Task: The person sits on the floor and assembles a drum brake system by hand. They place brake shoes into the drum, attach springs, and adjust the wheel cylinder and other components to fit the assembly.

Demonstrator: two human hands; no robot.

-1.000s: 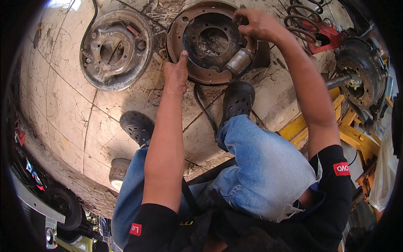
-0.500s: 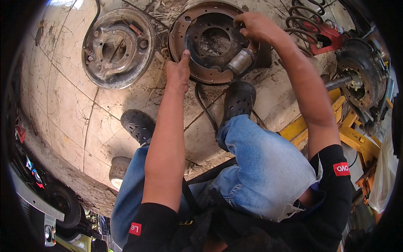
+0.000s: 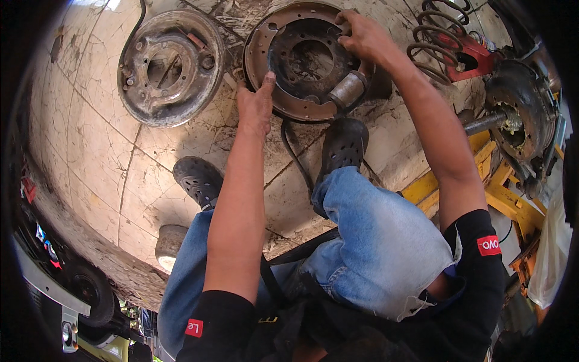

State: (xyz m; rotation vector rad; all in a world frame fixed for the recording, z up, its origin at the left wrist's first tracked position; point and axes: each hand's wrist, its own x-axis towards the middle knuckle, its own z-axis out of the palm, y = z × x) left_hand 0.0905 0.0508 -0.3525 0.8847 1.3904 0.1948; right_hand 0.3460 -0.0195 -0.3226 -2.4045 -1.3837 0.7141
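Note:
A round drum brake assembly (image 3: 297,111) lies on the tiled floor in front of me, with a black backing plate (image 3: 283,57) inside rust-brown brake shoes (image 3: 258,49). My left hand (image 3: 256,104) grips its left edge, thumb on top of the shoe and the other fingers mostly hidden beyond the rim. At the upper right edge my right hand (image 3: 362,37) has its fingers bent over the shoe there, thumb side toward the middle. A grey metal cylinder (image 3: 348,90) sits at the lower right of the assembly, below my right hand.
Left of the assembly lies a second, bare backing plate (image 3: 172,69). A coil spring (image 3: 435,42), a red metal stand (image 3: 473,57) and an axle hub (image 3: 518,108) on a yellow frame (image 3: 512,202) crowd the right side. My shoe (image 3: 345,142) is close to the assembly; a metal cup (image 3: 171,244) stands lower left.
My right hand has shifted slightly, its fingers now more parted at the shoe's edge. The brake assembly appears a little farther right in view; my left hand keeps its grip.

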